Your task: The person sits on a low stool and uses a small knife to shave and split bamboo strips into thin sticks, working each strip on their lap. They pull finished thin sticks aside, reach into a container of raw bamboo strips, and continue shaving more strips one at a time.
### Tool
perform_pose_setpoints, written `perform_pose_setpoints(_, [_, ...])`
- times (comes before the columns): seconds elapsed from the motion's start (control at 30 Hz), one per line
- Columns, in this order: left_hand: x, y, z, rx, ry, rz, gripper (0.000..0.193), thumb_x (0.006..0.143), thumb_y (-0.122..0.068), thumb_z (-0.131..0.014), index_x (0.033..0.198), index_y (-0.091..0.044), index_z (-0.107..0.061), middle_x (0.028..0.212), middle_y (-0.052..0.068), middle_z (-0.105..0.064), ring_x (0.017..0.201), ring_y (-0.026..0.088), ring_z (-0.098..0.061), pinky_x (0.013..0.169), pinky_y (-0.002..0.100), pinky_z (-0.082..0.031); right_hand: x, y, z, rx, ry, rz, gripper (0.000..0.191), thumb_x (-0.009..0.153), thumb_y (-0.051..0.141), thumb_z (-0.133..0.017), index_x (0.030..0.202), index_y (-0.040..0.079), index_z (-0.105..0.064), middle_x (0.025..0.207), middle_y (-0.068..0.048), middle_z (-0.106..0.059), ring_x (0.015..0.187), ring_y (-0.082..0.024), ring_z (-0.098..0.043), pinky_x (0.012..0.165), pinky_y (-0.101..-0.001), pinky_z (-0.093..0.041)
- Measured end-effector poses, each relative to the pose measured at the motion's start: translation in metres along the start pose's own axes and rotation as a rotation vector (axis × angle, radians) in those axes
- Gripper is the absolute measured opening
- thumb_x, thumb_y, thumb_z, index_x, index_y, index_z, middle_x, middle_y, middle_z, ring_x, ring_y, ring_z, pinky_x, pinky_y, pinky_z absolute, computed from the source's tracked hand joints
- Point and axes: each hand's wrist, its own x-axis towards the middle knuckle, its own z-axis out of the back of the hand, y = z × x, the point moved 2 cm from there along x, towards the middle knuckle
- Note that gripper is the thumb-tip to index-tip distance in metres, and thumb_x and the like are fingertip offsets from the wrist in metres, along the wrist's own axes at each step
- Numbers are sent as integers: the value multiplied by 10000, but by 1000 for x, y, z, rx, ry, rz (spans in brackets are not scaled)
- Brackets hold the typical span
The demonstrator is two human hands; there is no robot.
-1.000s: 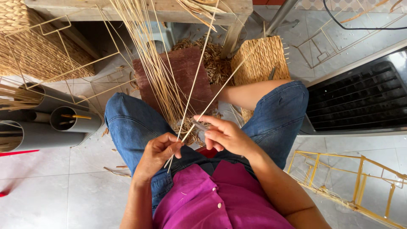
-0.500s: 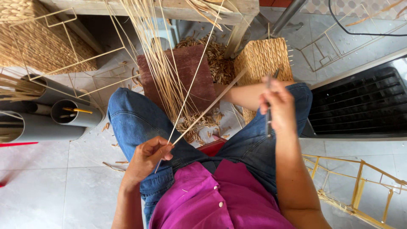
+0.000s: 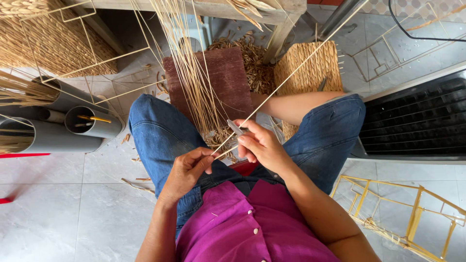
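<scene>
Head camera looks steeply down, close over the lap, apparently seated.

Magenta button-up shirt here, a row of small pale buttons running down the front placket, short sleeves leaving both forearms bare. Blue denim on the legs, cuffs rolled at the knee, seams showing along the thighs. No rings, no watch, no gloves on the left hand [image 3: 187, 170] or the right hand [image 3: 262, 145].

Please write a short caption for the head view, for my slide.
Seated person's left hand pinches a long straw while the right hand holds a small blade against it, above the lap.
</scene>
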Motion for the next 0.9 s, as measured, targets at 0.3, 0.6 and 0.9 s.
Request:
perform_pose_setpoints(0.3, [-14,12,32,69,-5,135,198,987,-124,-631,1078,-14,-768,702,-28,-618,662,48,-557,590,215,-431,3,1,55,44,-272,103,342,1053,90,-532,1390,48,-575,735,-40,-625,550,-63,-510,492,-201,-413])
perform_pose_setpoints(0.6, [-32,21,85,101,-52,184,191,956,-126,-669,1056,-9,-784,710,-17,-627,676,62,-568,609,227,-446,-11,21,146,36,-512,257,300,1062,97,-581,1355,38,-611,768,-41,-606,570,-85,-505,509,-235,-418])
perform_pose_setpoints(0.9, [-61,22,133,140,-219,201,182,940,-59,-679,1077,-11,-788,700,26,-634,665,81,-555,598,233,-443,-32,29,208,185,-754,280,278,1079,65,-601,1355,81,-635,751,-66,-601,556,-114,-493,505,-262,-419])
